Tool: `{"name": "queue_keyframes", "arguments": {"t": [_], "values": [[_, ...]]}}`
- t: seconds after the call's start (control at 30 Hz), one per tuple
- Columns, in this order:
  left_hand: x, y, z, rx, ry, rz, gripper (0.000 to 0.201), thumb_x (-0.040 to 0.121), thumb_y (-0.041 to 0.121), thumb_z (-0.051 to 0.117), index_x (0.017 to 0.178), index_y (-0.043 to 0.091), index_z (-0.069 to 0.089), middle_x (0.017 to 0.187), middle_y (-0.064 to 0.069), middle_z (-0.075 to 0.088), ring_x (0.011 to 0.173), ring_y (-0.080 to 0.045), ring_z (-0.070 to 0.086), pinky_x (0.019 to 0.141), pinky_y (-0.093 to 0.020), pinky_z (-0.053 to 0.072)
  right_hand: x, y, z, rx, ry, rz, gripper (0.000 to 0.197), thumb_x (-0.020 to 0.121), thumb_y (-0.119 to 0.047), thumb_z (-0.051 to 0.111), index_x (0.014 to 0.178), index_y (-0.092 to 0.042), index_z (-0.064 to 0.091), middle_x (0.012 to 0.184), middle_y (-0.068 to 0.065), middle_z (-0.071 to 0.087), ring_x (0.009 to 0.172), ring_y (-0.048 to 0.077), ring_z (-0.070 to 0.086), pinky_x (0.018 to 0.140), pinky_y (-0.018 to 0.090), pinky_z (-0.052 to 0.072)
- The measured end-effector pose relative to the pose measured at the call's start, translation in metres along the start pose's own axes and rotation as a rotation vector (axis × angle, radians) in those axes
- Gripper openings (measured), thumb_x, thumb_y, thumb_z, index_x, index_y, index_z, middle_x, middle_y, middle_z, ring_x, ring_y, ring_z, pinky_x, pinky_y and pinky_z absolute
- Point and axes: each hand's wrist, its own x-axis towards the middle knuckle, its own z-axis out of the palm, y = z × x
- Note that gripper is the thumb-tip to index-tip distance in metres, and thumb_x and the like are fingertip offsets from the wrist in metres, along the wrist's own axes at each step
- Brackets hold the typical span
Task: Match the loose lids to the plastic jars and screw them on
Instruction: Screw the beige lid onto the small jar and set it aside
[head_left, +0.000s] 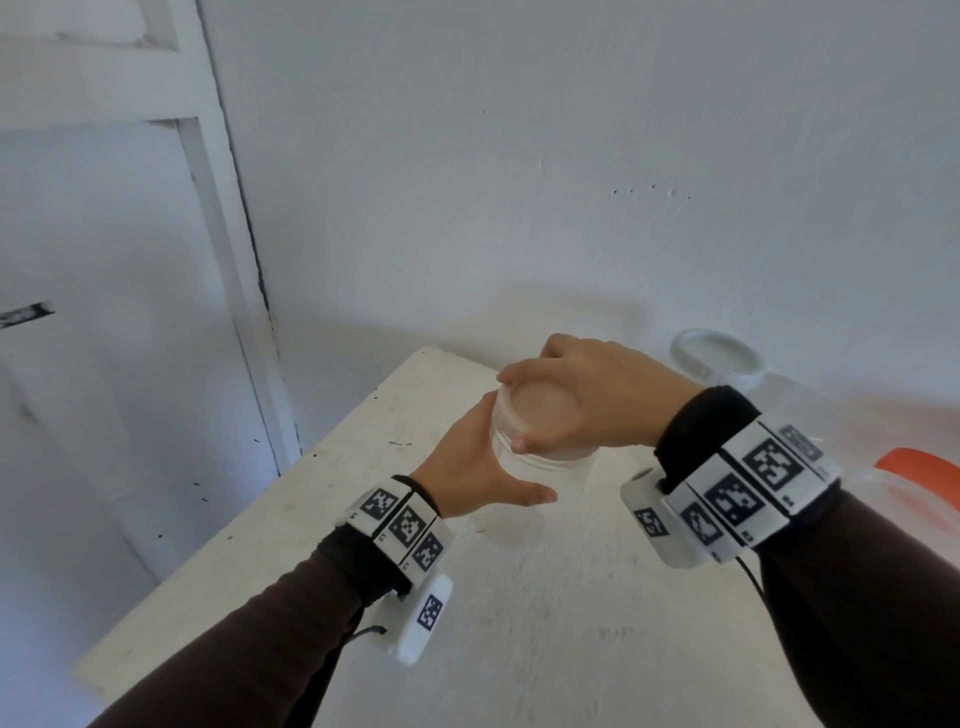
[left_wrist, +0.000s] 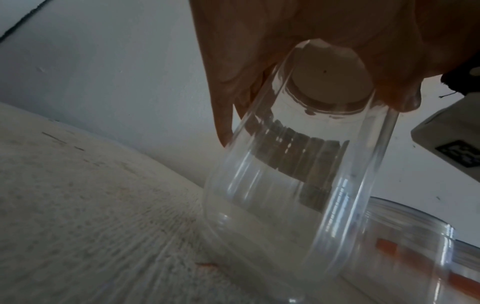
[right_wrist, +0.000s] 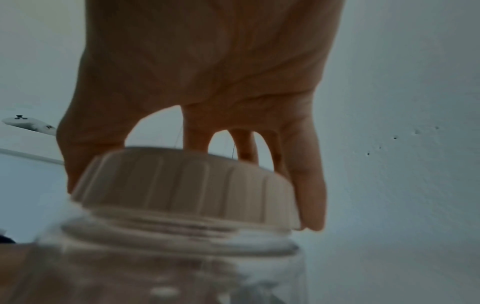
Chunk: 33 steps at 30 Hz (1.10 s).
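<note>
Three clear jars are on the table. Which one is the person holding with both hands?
The middle jar with the pale pink lid: the left hand holds its side and the right hand grips its lid. The white-lidded jar and the orange-lidded jar stand untouched.

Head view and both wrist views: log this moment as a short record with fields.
right hand: fingers curled round the beige lid, on top of the clear jar
lid seating: jar threads visible below it, not fully down
left hand: against the jar's side
jar: standing on the white table
behind: white-lidded jar, orange lid
</note>
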Motion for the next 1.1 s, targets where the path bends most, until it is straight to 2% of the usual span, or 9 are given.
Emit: {"name": "queue_keyframes", "arguments": {"t": [0.1, 0.17, 0.27, 0.33, 0.37, 0.5, 0.67, 0.9, 1.1], "values": [[0.004, -0.002, 0.000, -0.020, 0.004, 0.008, 0.093, 0.058, 0.026, 0.088, 0.130, 0.034, 0.029, 0.125, 0.018, 0.048, 0.113, 0.010, 0.045, 0.088, -0.007, 0.040, -0.004, 0.007, 0.008, 0.029, 0.084, -0.006, 0.064, 0.077, -0.066, 0.053, 0.134, -0.042, 0.038, 0.130, -0.012, 0.045, 0.108, 0.012, 0.050, 0.086, 0.024, 0.039], [0.008, -0.004, -0.002, -0.025, 0.005, -0.001, 0.092, 0.058, 0.027, 0.087, 0.128, 0.036, 0.028, 0.125, 0.017, 0.047, 0.115, 0.006, 0.045, 0.092, -0.013, 0.040, -0.007, 0.015, 0.017, 0.168, 0.175, 0.030, 0.059, 0.081, -0.062, 0.053, 0.134, -0.038, 0.041, 0.133, -0.014, 0.045, 0.114, 0.010, 0.049, 0.091, 0.028, 0.041], [0.019, -0.010, -0.007, -0.025, 0.010, -0.006, 0.097, 0.052, 0.042, 0.086, 0.130, 0.035, 0.028, 0.130, 0.014, 0.045, 0.119, 0.000, 0.044, 0.099, -0.023, 0.038, -0.011, 0.034, 0.032, 0.375, 0.502, 0.123, 0.046, 0.088, -0.048, 0.052, 0.128, -0.026, 0.051, 0.129, -0.009, 0.051, 0.114, 0.011, 0.050, 0.089, 0.028, 0.042], [0.028, -0.014, -0.010, -0.013, 0.012, -0.010, 0.102, 0.049, 0.048, 0.085, 0.132, 0.032, 0.027, 0.134, 0.012, 0.042, 0.122, -0.003, 0.042, 0.102, -0.025, 0.035, -0.012, 0.052, 0.037, 0.324, 0.673, 0.239, 0.044, 0.089, -0.038, 0.056, 0.128, -0.017, 0.051, 0.133, -0.002, 0.048, 0.119, 0.018, 0.046, 0.087, 0.027, 0.039], [0.031, -0.015, -0.011, -0.006, 0.013, -0.015, 0.101, 0.052, 0.045, 0.086, 0.132, 0.031, 0.027, 0.134, 0.012, 0.041, 0.123, -0.004, 0.040, 0.102, -0.025, 0.033, -0.012, 0.062, 0.039, 0.281, 0.693, 0.324, 0.047, 0.089, -0.035, 0.058, 0.130, -0.015, 0.048, 0.138, 0.002, 0.043, 0.124, 0.022, 0.041, 0.090, 0.030, 0.039], [0.047, -0.017, -0.013, 0.006, 0.043, -0.027, 0.091, 0.062, 0.026, 0.085, 0.132, 0.027, 0.026, 0.126, 0.012, 0.041, 0.119, -0.004, 0.039, 0.101, -0.023, 0.031, -0.014, 0.099, 0.043, 0.180, 0.659, 0.658, 0.063, 0.084, -0.038, 0.063, 0.137, -0.014, 0.040, 0.151, 0.013, 0.018, 0.135, 0.037, 0.019, 0.107, 0.052, 0.029], [0.065, -0.018, -0.013, 0.026, 0.074, -0.047, 0.094, 0.064, 0.023, 0.084, 0.138, 0.017, 0.027, 0.126, 0.011, 0.040, 0.118, -0.005, 0.037, 0.095, -0.019, 0.028, -0.018, 0.124, 0.046, 0.237, 0.510, 0.866, 0.073, 0.081, -0.046, 0.065, 0.141, -0.019, 0.032, 0.153, 0.015, 0.005, 0.136, 0.040, 0.014, 0.109, 0.050, 0.023], [0.080, -0.022, -0.016, 0.040, 0.079, -0.059, 0.093, 0.065, 0.022, 0.083, 0.138, 0.015, 0.026, 0.125, 0.009, 0.039, 0.117, -0.006, 0.037, 0.096, -0.022, 0.030, -0.015, 0.141, 0.060, 0.416, 0.446, 0.847, 0.059, 0.085, -0.041, 0.062, 0.133, -0.014, 0.040, 0.141, 0.015, 0.021, 0.120, 0.039, 0.036, 0.097, 0.045, 0.041], [0.092, -0.029, -0.024, 0.049, 0.105, -0.053, 0.096, 0.064, 0.025, 0.084, 0.139, 0.016, 0.025, 0.127, 0.009, 0.039, 0.118, -0.007, 0.037, 0.097, -0.022, 0.030, -0.010, 0.133, 0.059, 0.466, 0.483, 0.806, 0.059, 0.083, -0.042, 0.064, 0.130, -0.012, 0.044, 0.128, 0.012, 0.028, 0.107, 0.036, 0.048, 0.092, 0.044, 0.047]]}}
